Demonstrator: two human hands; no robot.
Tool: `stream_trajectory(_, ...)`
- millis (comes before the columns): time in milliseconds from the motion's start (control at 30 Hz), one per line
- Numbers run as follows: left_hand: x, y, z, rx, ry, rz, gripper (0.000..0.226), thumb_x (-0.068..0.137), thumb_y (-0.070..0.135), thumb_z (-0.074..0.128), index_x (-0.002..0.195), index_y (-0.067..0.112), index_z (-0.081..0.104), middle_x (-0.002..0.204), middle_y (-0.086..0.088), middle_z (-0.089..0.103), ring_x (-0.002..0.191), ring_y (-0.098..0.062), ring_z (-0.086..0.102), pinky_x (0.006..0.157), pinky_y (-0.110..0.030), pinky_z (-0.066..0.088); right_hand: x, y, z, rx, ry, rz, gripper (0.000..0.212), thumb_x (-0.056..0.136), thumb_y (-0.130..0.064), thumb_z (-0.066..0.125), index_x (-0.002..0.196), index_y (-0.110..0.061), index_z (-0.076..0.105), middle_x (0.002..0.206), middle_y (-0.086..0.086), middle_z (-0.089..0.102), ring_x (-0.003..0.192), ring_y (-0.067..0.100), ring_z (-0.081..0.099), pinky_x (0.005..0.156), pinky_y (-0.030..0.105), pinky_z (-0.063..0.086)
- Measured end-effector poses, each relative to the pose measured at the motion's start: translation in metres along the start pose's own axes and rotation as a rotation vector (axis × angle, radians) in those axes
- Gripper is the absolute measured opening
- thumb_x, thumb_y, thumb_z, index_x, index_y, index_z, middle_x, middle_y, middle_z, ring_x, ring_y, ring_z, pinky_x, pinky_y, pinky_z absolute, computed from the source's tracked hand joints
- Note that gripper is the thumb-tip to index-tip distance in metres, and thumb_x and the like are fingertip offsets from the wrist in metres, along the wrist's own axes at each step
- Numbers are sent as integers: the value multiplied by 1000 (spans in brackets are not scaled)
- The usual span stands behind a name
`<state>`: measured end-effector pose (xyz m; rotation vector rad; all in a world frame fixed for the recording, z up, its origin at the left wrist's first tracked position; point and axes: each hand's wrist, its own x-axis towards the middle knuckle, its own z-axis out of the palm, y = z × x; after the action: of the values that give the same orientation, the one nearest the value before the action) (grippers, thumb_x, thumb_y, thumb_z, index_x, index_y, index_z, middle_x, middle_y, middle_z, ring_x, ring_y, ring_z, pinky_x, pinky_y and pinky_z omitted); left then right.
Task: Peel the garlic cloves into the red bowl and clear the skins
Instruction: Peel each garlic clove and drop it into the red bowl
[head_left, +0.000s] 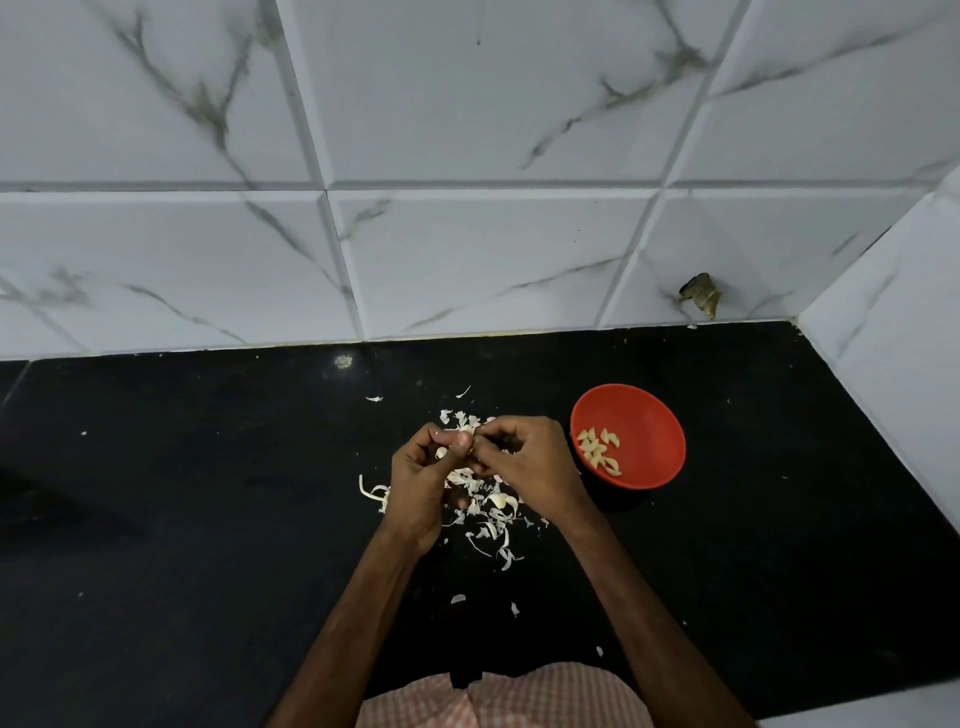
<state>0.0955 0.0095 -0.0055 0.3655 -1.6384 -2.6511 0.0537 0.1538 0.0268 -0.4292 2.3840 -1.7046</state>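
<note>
Garlic clove (464, 431) pinched between left hand (420, 480), right hand (525, 462) over counter (208, 493).

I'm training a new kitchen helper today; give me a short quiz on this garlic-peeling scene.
1. True or false: the red bowl holds peeled cloves.
2. The skins lie: A in the bowl; B on the black counter below the hands; C in a bin.
3. Fill in: the left hand and right hand together pinch a garlic ____.
Key: 1 true; 2 B; 3 clove.
</note>
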Motion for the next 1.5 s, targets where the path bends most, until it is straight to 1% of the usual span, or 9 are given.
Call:
stream_trajectory(133,0,0,-2,23,-8,-29,19,81,31,76,79,17,63,88,-17,70,67,-16,67,36,-20,37,2,0,-3,17,-52,18,12,92,-19,75,94,-8,78,72,4,74,68,19,74,65,28,61)
stream_trajectory(367,-5,0,0,52,-4,-72,14,83,28,75,74,22,66,81,-15,70,68,-16,69,37,-20,38,1,2,2,-26,4,31,9,88,-14,78,85,-6,78,64,4,72,60,22,72,63,44,63)
stream_trajectory(533,-5,0,1,5,-12,-78,13,84,26,73,78,16,67,85,-16,70,72,-21,70,35,-21,40,0,5,4,16,26,36,8,86,-14,79,81,-9,74,63,3,70,57,16,69,58,31,60)
stream_trajectory(733,-3,0,1,-23,3,-66,19,87,27,70,87,8,65,91,-15,69,76,-22,71,36,-22,43,-1,7,0,89,22,56,5,93,-13,70,93,-12,75,78,3,74,70,20,74,64,30,62)
stream_trajectory(967,-2,4,0,65,33,31,13,86,27,71,85,14,71,94,-10,70,72,-15,69,39,-26,49,-4,1,10,93,138,18,15,91,-27,74,104,-19,73,98,-9,72,96,15,70,81,47,60)
stream_trajectory(1067,-5,3,1,128,28,45,14,87,27,70,88,14,73,93,-7,73,73,-16,69,41,-28,51,-4,-2,10,42,192,-37,10,88,-20,77,97,-20,74,95,-11,72,93,10,69,81,40,59)
stream_trajectory(1167,-5,2,4,145,22,42,15,89,28,68,91,15,76,90,-7,73,73,-15,68,42,-28,52,-3,0,10,68,190,18,4,90,-16,75,93,-13,76,88,-5,75,87,14,72,79,45,61)
stream_trajectory(1333,-3,-6,12,218,68,75,19,100,21,59,100,7,73,80,-5,70,62,-11,63,39,-25,47,-1,6,18,5,335,32,4,89,-9,73,87,-12,75,79,-8,73,77,6,69,74,27,58)
stream_trajectory(1500,-2,-11,15,241,104,80,21,102,17,56,101,4,73,80,-4,71,60,-7,59,39,-23,43,-1,14,22,-9,365,46,12,90,-8,72,85,-19,71,78,-13,71,73,1,68,68,15,53)
